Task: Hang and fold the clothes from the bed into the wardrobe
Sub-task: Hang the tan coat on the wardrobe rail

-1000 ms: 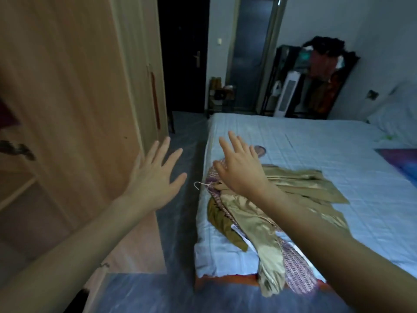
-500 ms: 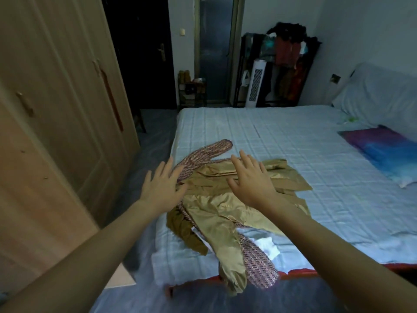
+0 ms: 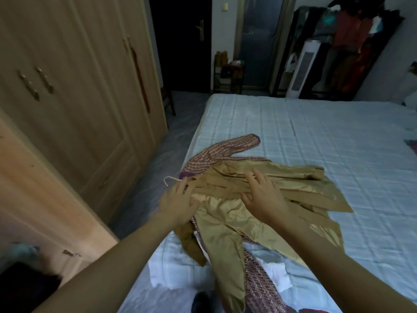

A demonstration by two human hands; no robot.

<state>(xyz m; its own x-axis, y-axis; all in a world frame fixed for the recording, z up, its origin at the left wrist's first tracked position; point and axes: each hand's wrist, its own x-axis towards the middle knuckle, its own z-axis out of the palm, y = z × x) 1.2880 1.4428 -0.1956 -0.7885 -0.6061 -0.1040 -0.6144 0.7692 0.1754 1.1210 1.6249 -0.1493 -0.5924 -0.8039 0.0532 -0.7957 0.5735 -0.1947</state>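
Both hands were down on the clothes pile at the near left corner of the bed (image 3: 316, 136). Left hand (image 3: 178, 204) lay with fingers spread and relaxed on the collar end of the gold garment (image 3: 225, 220), just beside the hanger hook (image 3: 168, 180). Right hand (image 3: 262, 199) lay flat, fingers straight, on the gold fabric. A maroon patterned garment (image 3: 225, 152) lay underneath. The wardrobe (image 3: 79, 98) stood left, doors closed.
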